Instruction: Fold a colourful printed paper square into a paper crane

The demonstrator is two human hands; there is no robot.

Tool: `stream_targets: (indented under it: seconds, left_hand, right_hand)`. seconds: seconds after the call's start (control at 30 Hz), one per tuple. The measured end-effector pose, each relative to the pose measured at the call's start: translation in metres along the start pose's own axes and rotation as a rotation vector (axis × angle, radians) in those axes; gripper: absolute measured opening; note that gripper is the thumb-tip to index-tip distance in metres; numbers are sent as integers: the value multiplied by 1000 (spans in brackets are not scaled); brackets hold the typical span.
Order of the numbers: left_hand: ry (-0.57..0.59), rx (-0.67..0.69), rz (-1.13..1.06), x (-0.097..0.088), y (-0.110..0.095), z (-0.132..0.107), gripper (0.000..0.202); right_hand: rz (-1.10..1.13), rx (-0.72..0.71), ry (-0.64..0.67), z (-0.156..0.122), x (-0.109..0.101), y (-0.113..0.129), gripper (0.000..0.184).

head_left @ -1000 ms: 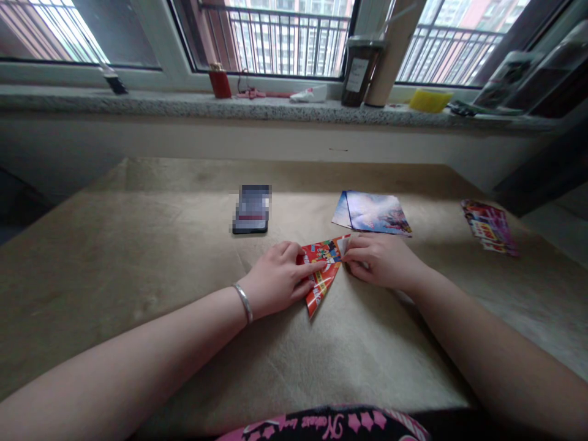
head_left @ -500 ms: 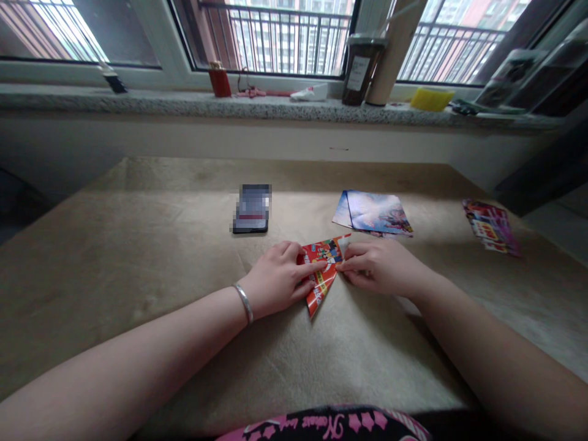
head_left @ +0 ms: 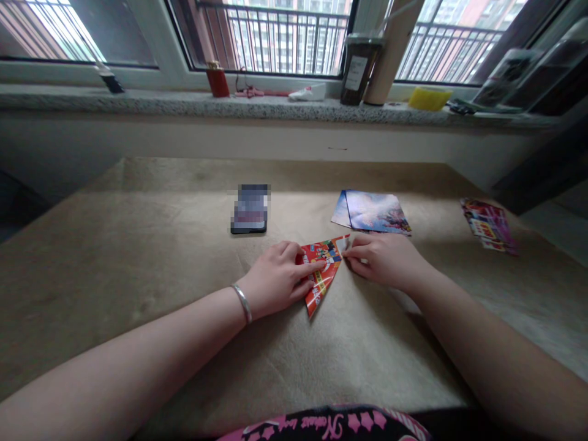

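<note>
A glossy red sheet of paper (head_left: 321, 278), folded to a pointed shape with printed pictures, lies on the table in front of me. Across its left part rests my left hand (head_left: 285, 274), fingers stretched out and pressing it flat. At its right edge, near the upper white corner, my right hand (head_left: 374, 260) is closed, with thumb and fingertips pinching the paper's edge. What exactly lies between those fingertips is partly hidden. My left wrist has a silver bracelet (head_left: 242, 303).
A phone (head_left: 249, 208), its screen blurred, lies beyond my left hand. Blue printed sheets (head_left: 379, 211) lie behind my right hand, and colourful printed papers (head_left: 490, 225) at the far right. The windowsill (head_left: 160, 105) holds a red lighter-shaped object (head_left: 217, 81), a lidded cup (head_left: 359, 70) and a yellow item (head_left: 429, 98).
My right hand has slid slightly up along the paper's right edge, towards the white corner. The left hand stays in place on the paper.
</note>
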State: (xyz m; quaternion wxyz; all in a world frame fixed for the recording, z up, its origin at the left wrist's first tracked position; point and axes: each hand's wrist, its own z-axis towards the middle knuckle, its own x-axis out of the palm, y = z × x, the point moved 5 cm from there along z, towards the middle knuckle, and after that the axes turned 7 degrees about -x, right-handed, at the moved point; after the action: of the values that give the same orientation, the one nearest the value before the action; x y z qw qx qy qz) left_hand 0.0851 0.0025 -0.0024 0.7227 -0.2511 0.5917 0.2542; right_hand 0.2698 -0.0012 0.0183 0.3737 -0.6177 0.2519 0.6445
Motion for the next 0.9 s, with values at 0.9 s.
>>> stream_targets:
  seconds: [0.9]
  left_hand:
    - [-27,14,-4,-3,-1,0,37]
  right_hand:
    - [-98,382,75,1,12,-26,34]
